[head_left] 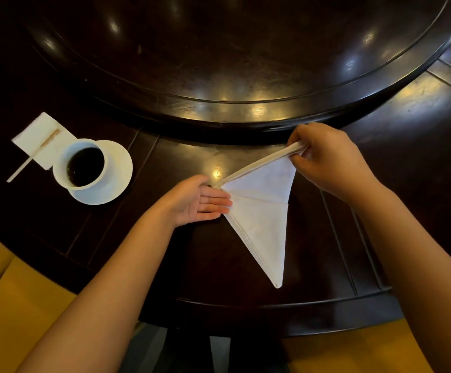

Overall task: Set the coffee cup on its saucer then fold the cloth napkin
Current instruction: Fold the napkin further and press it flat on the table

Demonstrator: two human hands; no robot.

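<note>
While the coffee cup already stood on its saucer well off to the left of both hands, full almost to the brim with dark coffee, the first half of the task looked done and only the folding remained. Behind the cup lay a paper napkin with a wooden stirrer across it, far from the work.

Nearer the middle, the left hand lay flat and palm-up on the dark table, fingers straight, their tips touching the left corner of the cloth napkin and holding nothing. With so little weight there, that corner could well have slid toward the right hand under any pull, and the stacked layers along the left edge would then have fanned apart.

Further right, the right hand pinched the napkin's upper corner between thumb and curled fingers, lifting a thick folded edge off the table while the long point lay flat toward the person. A release before the flap was brought down on the crease would probably have let the bulky layers spring open. A hasty sweep leftward seemed the only threat to the full cup.
</note>
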